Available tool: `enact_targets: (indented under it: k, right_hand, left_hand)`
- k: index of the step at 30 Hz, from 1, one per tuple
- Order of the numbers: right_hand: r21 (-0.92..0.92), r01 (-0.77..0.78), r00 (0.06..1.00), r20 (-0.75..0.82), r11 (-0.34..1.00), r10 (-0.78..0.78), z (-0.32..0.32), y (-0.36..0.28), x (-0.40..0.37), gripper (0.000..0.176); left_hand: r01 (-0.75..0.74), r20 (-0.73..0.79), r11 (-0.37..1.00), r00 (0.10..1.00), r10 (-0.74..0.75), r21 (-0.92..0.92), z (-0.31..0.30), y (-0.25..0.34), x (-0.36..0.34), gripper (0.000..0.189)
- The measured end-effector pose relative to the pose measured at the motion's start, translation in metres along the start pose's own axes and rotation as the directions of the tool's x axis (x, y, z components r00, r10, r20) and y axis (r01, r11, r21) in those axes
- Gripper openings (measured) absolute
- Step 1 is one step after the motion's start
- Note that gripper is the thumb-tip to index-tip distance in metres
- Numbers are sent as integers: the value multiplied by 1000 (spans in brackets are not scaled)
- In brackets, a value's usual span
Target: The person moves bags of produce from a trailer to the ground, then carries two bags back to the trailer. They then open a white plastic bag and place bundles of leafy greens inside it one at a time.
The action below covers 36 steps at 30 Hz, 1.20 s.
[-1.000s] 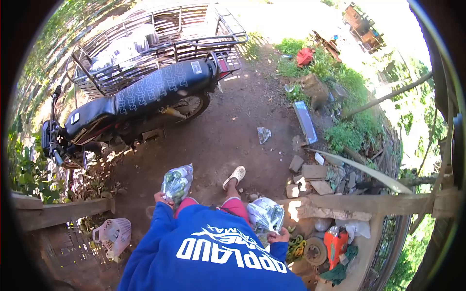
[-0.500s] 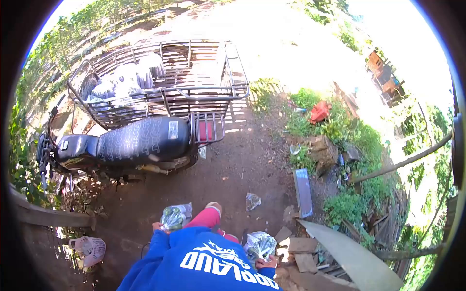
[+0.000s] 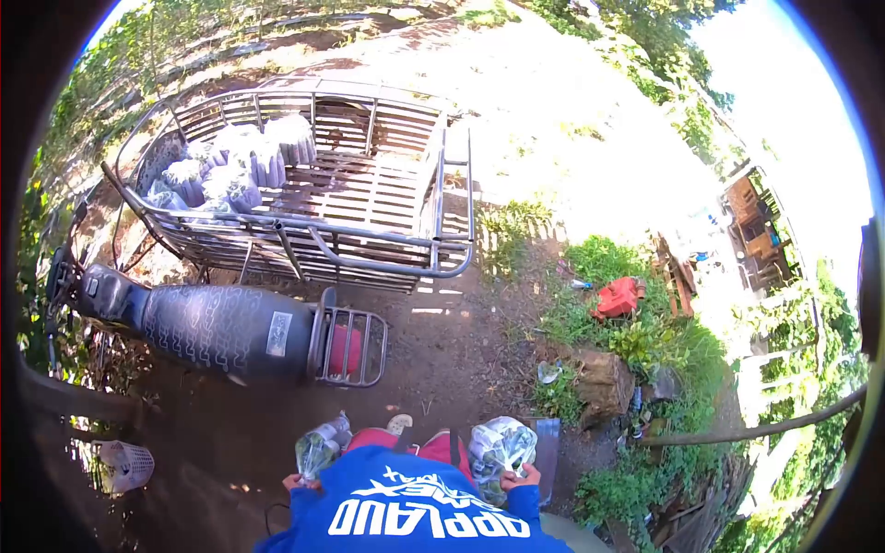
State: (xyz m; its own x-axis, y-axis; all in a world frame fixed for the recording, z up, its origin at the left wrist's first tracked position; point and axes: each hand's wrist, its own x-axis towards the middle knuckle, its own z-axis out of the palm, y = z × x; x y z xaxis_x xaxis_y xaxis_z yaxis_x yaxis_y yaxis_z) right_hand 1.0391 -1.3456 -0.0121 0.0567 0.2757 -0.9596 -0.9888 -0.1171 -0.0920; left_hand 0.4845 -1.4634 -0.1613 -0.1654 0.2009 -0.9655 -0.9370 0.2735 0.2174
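My left hand (image 3: 300, 481) is closed on a clear plastic bag of green produce (image 3: 320, 449), which hangs beside my left leg. My right hand (image 3: 522, 476) grips the gathered part of a second clear plastic bag (image 3: 502, 443), at my right side. Greenish contents show through it, but glare hides their exact kind. Ahead of me stands a motorbike (image 3: 217, 330) with a slatted metal sidecar (image 3: 369, 198). Several filled plastic bags (image 3: 241, 166) sit at the left end of the sidecar.
Behind the motorbike seat is a metal rack (image 3: 371, 355). A red container (image 3: 618, 298) lies in grass on the right, near a tree stump (image 3: 601, 382). At the lower left is a pale plastic basket (image 3: 126, 465). A pole (image 3: 756, 431) crosses the right side.
I have walked forward, closer to the motorbike and sidecar. Both bags have come along in my hands. The leaning board and wood scraps at right have slipped back toward the lower edge.
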Motion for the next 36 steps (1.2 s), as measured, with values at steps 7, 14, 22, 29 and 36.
enact_targets:
  k: [7, 14, 22, 29, 36]
  right_hand:
    - [-130, -33, 998, -64, 991, 25, 199, -66, 72, 33]
    - [-212, -175, 975, -176, 961, 138, 356, -100, 173, 41]
    - [-311, -286, 952, -200, 906, 232, 491, -115, 224, 36]
    - [-310, -258, 963, -158, 915, 218, 545, -113, 233, 34]
    - [-272, -114, 993, -73, 956, 97, 569, -115, 228, 29]
  left_hand:
    - [-787, -469, 617, 555, 687, -27, 61, -66, -61, 7]
    - [-713, -622, 482, 692, 367, -509, 155, -20, -193, 26]
    - [-971, -710, 119, 232, 665, -206, 268, 43, -391, 20]
    - [-965, -224, -103, -47, 974, -243, 415, 104, -491, 26]
    - [-863, 49, 224, 227, 973, -453, 540, 200, -484, 47]
